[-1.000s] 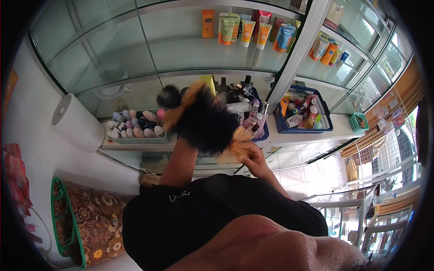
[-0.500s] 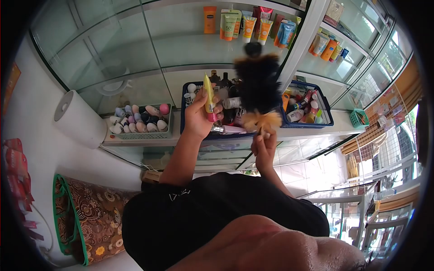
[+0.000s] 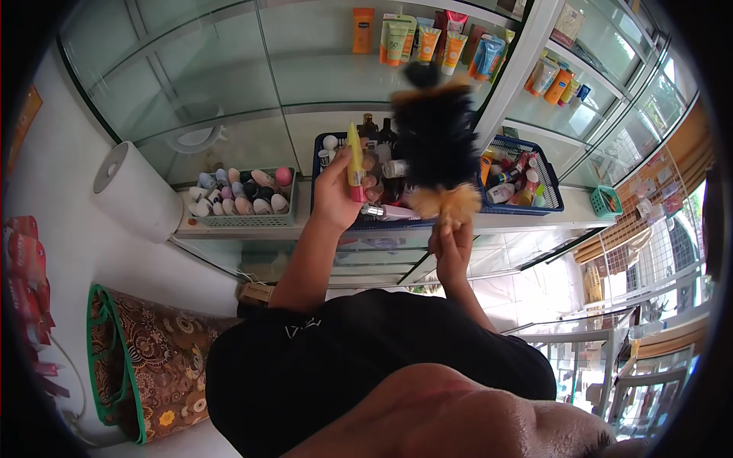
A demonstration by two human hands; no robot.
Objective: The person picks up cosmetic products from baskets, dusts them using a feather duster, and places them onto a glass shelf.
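Observation:
My left hand (image 3: 334,197) is closed around a yellow tube (image 3: 354,159) with a pink cap, its pointed end upward. In my right hand (image 3: 452,250) is the handle of a feather duster (image 3: 435,137), black with tan feathers near the grip. Motion blurs the duster slightly. Both hands are at the front of a dark blue basket (image 3: 315,183) crowded with bottles and tubes. The duster hides this basket's right part. Close below the yellow tube lies a pale pink tube (image 3: 397,213) with a silver cap.
A pale green basket (image 3: 252,220) of roll-on bottles stands left, beside a white paper roll (image 3: 136,191). Another blue basket (image 3: 534,211) holds bottles at right, with a small green basket (image 3: 605,200) beyond. Sunscreen tubes (image 3: 395,40) line the glass shelf above.
The view has shifted slightly, so the shelf items sit a little further right. The duster has tilted slightly in my right hand. Both hands keep their holds.

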